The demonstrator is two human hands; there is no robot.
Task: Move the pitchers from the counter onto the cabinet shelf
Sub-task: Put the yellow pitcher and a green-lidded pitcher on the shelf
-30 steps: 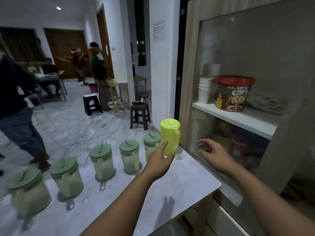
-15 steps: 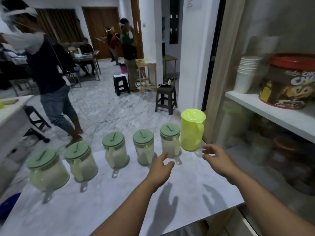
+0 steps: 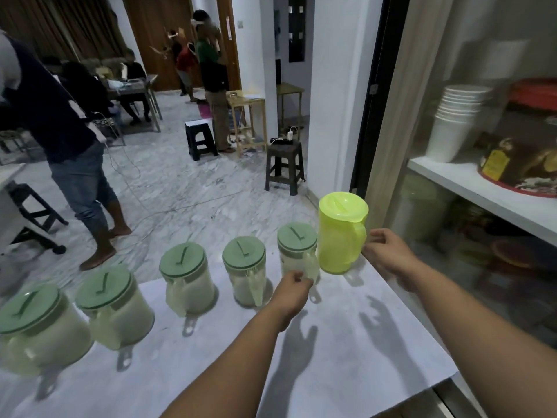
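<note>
A lime-yellow pitcher (image 3: 342,233) stands upright at the right end of a row on the white counter (image 3: 346,357). My right hand (image 3: 387,254) is at its handle, fingers and thumb curled onto it. Several translucent pitchers with green lids stand to its left. My left hand (image 3: 291,292) is closed on the lower handle of the nearest green-lidded pitcher (image 3: 297,251). All the pitchers rest on the counter. The cabinet shelf (image 3: 482,188) is to the right, above counter height.
On the shelf are a stack of white cups (image 3: 455,122) and a red-lidded cereal tub (image 3: 524,164). Dim items fill the space under the shelf, seemingly behind glass. A person in jeans (image 3: 78,164) stands on the floor beyond the counter, near a dark stool (image 3: 284,164).
My view has turned left and down. My right hand came from the cabinet to the yellow pitcher's handle. My left hand dropped from the yellow pitcher to the neighbouring green-lidded one.
</note>
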